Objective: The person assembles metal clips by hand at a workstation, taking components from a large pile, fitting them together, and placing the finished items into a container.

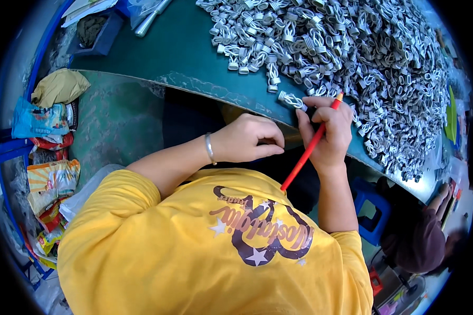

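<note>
Stick [303,157], red, clamped in right hand [332,131]; left hand [247,137] curled, grip unclear.

pen [303,155]: glossy plastic | bracelet [209,148]: shiny metal | shirt [194,252]: matt cloth

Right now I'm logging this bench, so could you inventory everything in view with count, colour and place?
Table: one, green, top centre to right
Loops: too many to count, white-grey, heaped on the table's right; one at the near edge by the right fingertips
Rod: one, silver, upper left
Bin: one, blue, upper left
Packets: several, mixed colours, far left
Rack: one, blue, far left
Stool: one, blue, right
Co-worker: one, dark sleeve, lower right
Rim items: blurred, uncountable
Pen: one, red, in right hand
Bracelet: one, silver, left wrist
Shirt: one, yellow, on wearer
Left hand: one, bare, near table edge
Right hand: one, bare, gripping pen
</note>
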Action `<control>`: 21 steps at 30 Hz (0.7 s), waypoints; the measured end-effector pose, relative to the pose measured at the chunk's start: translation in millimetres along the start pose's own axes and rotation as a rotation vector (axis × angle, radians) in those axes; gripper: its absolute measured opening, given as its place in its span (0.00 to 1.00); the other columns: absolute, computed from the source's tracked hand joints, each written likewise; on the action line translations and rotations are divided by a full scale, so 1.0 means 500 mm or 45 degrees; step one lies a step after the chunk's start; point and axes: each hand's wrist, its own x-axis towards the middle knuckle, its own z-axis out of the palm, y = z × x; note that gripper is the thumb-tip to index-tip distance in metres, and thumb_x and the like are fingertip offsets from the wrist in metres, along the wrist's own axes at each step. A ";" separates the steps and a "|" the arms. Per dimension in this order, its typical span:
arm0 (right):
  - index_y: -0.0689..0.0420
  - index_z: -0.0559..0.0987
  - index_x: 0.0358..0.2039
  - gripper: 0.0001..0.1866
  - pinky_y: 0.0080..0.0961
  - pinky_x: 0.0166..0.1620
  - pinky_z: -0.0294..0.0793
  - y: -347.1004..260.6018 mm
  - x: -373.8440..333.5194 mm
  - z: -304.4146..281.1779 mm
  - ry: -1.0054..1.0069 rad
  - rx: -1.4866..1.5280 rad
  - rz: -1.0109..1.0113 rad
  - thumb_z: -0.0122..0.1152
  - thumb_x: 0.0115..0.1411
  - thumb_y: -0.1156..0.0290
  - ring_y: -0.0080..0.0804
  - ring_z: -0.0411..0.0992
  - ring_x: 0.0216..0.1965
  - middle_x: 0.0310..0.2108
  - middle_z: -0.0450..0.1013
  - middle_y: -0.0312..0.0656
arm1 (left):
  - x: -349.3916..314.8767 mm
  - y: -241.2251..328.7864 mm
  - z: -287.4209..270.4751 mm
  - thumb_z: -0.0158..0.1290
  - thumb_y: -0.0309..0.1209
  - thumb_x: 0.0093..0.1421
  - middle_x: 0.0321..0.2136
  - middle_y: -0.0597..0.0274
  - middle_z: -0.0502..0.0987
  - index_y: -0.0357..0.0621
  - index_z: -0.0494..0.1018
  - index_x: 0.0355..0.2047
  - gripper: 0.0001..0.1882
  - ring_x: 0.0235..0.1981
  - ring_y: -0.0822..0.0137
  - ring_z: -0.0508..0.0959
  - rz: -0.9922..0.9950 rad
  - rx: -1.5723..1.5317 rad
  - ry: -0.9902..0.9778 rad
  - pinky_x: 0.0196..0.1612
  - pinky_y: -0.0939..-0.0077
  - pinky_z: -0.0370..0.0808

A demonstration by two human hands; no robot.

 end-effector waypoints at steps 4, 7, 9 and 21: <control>0.59 0.64 0.26 0.18 0.18 0.29 0.75 -0.014 -0.028 0.001 0.105 0.490 0.136 0.67 0.45 0.86 0.30 0.75 0.26 0.31 0.76 0.51 | -0.022 0.028 -0.004 0.56 0.14 0.52 0.27 0.59 0.75 0.36 0.63 0.50 0.25 0.27 0.70 0.78 -0.261 -0.709 0.313 0.34 0.79 0.77; 0.59 0.63 0.27 0.18 0.18 0.30 0.75 -0.027 -0.038 -0.004 0.077 0.599 0.198 0.66 0.47 0.86 0.28 0.75 0.27 0.33 0.75 0.52 | -0.013 0.041 -0.005 0.54 0.15 0.54 0.29 0.57 0.76 0.32 0.61 0.52 0.25 0.28 0.68 0.79 -0.102 -0.641 0.489 0.37 0.77 0.78; 0.59 0.63 0.28 0.18 0.18 0.32 0.76 -0.031 -0.044 -0.006 0.042 0.676 0.235 0.65 0.47 0.86 0.27 0.75 0.28 0.35 0.75 0.52 | -0.013 0.053 -0.006 0.53 0.15 0.56 0.31 0.55 0.76 0.31 0.65 0.49 0.20 0.30 0.68 0.80 -0.222 -0.743 0.489 0.37 0.78 0.78; 0.60 0.63 0.32 0.13 0.23 0.40 0.76 -0.058 -0.065 -0.004 0.183 1.433 0.779 0.56 0.54 0.88 0.30 0.75 0.33 0.37 0.73 0.53 | -0.020 0.047 -0.004 0.53 0.17 0.57 0.33 0.53 0.77 0.29 0.70 0.41 0.11 0.31 0.66 0.80 -0.227 -0.795 0.477 0.36 0.80 0.78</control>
